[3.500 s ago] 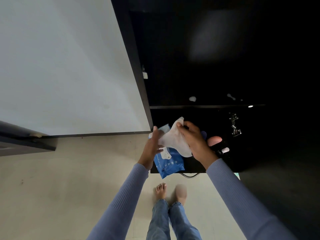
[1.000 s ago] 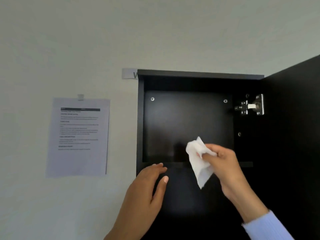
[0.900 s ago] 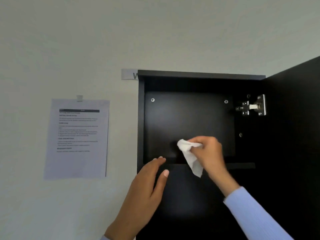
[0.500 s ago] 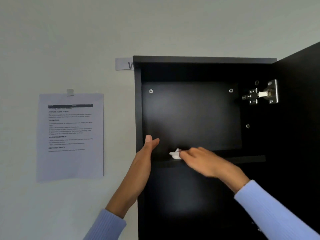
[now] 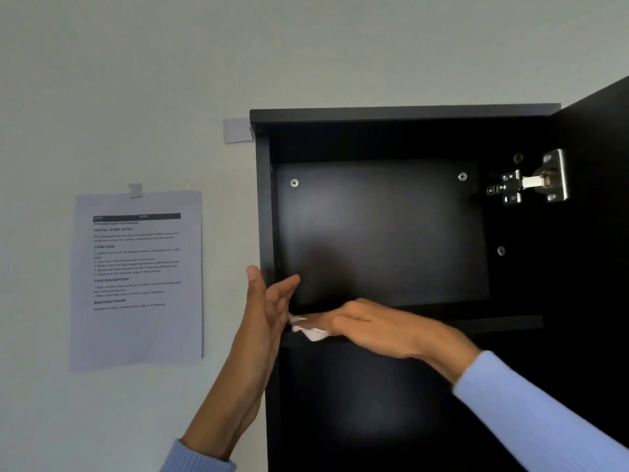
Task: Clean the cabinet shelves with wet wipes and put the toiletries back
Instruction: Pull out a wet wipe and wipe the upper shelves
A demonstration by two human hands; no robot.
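The pale grey-white wall (image 5: 136, 80) fills the upper and left part of the view, and the tall black wooden cabinet (image 5: 401, 112) hangs on it at the right, its black door (image 5: 599, 267) swung open past the right side on a silver metal hinge (image 5: 531, 182). The upper compartment is bare of toiletries, which leaves the black top shelf (image 5: 493, 323) free to be wiped from its left end to its right. A white printed instruction sheet (image 5: 136, 277) is taped to the wall left of the cabinet, well clear of the work.

The right hand (image 5: 374, 323) lies flat, palm down, at the left end of the shelf, near its front edge, fingers together and stretched out, pressing the crumpled white wet wipe (image 5: 311, 330) onto the board. Only a scrap of the wipe peeps out under the fingertips, close to the left front corner; a flat hand likely spreads pressure over it. The left hand (image 5: 265, 321) holds nothing: its fingers are loosely apart, thumb on the outside of the cabinet's left side panel and fingers reaching round its front edge, probably to steady the body during the reach.

From the corner, the open room runs rightward along the shelf, and the back edge remains too.
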